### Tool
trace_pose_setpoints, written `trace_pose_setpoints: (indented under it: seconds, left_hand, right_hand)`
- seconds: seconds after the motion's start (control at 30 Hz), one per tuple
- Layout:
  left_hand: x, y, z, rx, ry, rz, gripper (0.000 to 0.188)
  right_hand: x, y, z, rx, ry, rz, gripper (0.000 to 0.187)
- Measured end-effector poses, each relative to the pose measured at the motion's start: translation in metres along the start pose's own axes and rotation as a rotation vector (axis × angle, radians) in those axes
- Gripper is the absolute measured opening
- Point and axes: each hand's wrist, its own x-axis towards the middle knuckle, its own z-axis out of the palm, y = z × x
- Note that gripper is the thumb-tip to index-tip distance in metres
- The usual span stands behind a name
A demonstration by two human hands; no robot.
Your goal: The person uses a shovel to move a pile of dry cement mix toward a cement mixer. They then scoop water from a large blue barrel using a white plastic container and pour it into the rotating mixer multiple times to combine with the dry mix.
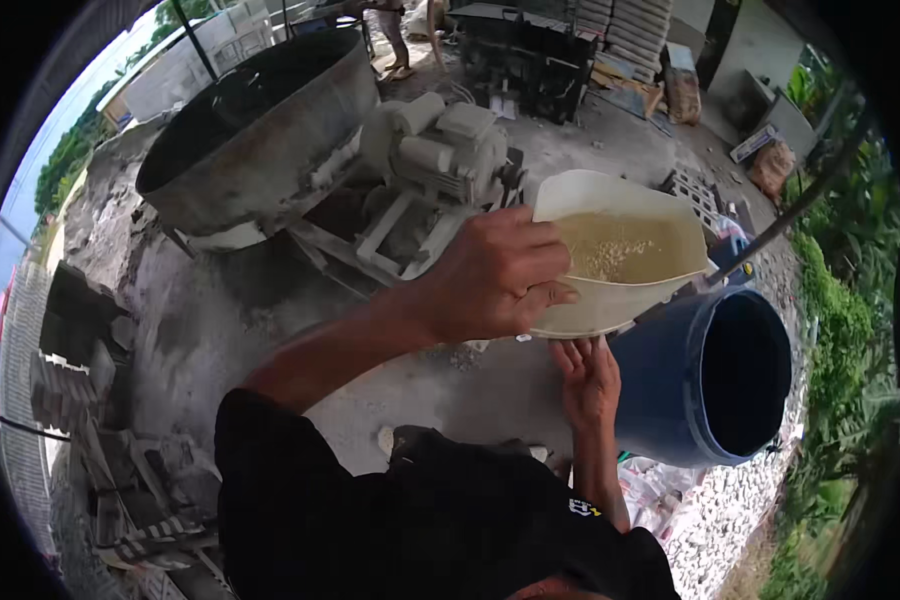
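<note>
My left hand [515, 268] is closed on the left rim of a cream plastic container [620, 305], its thumb outside the near wall. Cloudy yellowish liquid [630, 240] with a patch of pale bubbles or bits lies in it. From below, my right hand [590, 385] bears the container's underside, palm up; its fingertips are partly hidden beneath it. The container is held in the air, slightly tilted. Just right of my right hand is a blue drum [660, 370] with a dark open mouth.
A large round metal mixing pan [260, 140] stands at the far left, beside a dusty motor [440, 150] on a metal frame. Black machinery [520, 60] and stacked sacks [630, 35] are at the back. White gravel [725, 520] and green plants [840, 340] lie to the right.
</note>
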Motion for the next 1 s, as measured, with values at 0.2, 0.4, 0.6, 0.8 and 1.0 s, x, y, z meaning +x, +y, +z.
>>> trace_pose_setpoints:
  seconds: [0.2, 0.4, 0.6, 0.8, 1.0]
  left_hand:
    - [-0.188, 0.037, -0.177, 0.364, 0.008, -0.363, 0.028]
    - [-0.295, 0.061, -0.315, 0.811, 0.068, -0.801, 0.025]
    - [-0.356, 0.016, -0.45, 1.096, 0.205, -1.219, 0.026]
    - [-0.359, -0.105, -0.581, 1.136, 0.305, -1.581, 0.015]
    - [-0.355, -0.28, -0.682, 1.08, 0.27, -1.707, 0.013]
  right_hand:
    - [-0.014, 0.179, 0.142, -0.042, -0.365, 0.466, 0.042]
    - [-0.005, 0.341, 0.289, -0.042, -0.785, 0.946, 0.043]
    - [0.009, 0.506, 0.449, -0.013, -1.05, 1.313, 0.055]
    - [0.068, 0.631, 0.589, 0.193, -1.155, 1.383, 0.056]
    - [0.206, 0.689, 0.685, 0.222, -1.138, 1.367, 0.053]
